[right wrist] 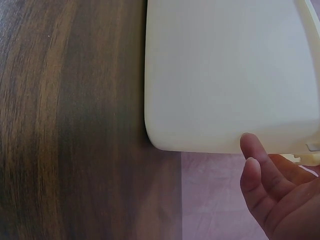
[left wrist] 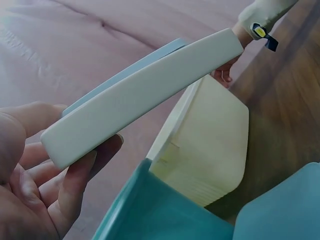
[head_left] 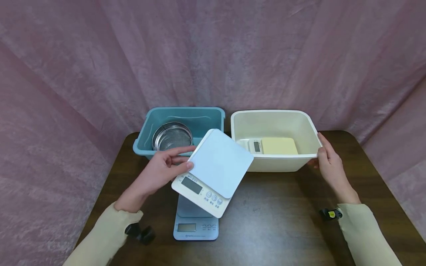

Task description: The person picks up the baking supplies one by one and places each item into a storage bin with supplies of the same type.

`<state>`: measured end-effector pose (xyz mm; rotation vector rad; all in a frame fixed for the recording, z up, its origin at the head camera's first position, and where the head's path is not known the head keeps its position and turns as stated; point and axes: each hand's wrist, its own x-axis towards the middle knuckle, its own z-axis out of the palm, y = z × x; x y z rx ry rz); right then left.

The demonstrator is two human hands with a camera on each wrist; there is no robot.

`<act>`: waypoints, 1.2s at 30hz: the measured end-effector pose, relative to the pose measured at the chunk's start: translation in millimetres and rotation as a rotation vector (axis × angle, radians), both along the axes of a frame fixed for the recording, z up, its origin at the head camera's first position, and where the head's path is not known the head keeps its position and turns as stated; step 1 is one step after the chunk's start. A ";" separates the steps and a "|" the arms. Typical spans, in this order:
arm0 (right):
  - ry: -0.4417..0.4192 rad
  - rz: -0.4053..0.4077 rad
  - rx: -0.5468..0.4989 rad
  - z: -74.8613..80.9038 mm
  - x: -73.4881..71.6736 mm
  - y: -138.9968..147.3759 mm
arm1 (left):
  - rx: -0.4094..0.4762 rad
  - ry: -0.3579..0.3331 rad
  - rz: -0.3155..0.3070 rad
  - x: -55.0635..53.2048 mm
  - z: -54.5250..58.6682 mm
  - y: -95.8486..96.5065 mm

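Note:
In the head view my left hand (head_left: 159, 168) holds a white kitchen scale (head_left: 221, 162) by its left edge, thumb on top and fingers partly hidden beneath. Tilted, the scale hangs above a blue kitchen scale (head_left: 195, 228) that lies on the table. The left wrist view shows the white scale (left wrist: 145, 95) edge-on between thumb and fingers. My right hand (head_left: 331, 164) grips the right end of a cream plastic bin (head_left: 276, 162) at its rim. Inside that bin lies another scale with a pale yellow platform (head_left: 279, 146).
A teal bin (head_left: 203, 113) stands left of the cream one, and round metal sieves (head_left: 172, 136) sit in it. Both bins are at the back of the dark wooden table (head_left: 266, 221). Behind the table hangs a pink curtain (head_left: 213, 55).

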<state>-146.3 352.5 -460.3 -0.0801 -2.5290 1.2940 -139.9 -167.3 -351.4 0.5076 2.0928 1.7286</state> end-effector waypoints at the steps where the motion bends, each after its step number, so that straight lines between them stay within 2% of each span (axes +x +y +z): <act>1: 0.000 0.000 0.003 0.3 0.2 -0.2 | -0.005 0.007 0.002 -2.7 1.4 2.6; 6: 0.003 -0.001 0.005 0.8 1.7 -1.4 | -0.037 0.050 0.018 -14.2 8.5 15.4; 10: 0.011 0.005 0.002 -0.3 2.9 -2.5 | -0.040 0.050 0.029 -21.9 12.2 23.9; 16: 0.028 0.009 0.001 -1.2 3.2 -3.5 | -0.018 0.061 0.012 -34.7 19.2 36.1; 25: 0.040 0.007 -0.005 -1.3 2.5 -7.1 | -0.004 0.044 0.014 -60.7 31.2 55.9; 30: 0.048 0.008 0.000 -1.4 3.7 -9.2 | -0.006 0.062 0.010 -76.3 35.8 67.2; 36: 0.038 0.009 0.009 -0.1 3.7 -9.8 | -0.008 0.042 0.007 -96.1 41.9 85.1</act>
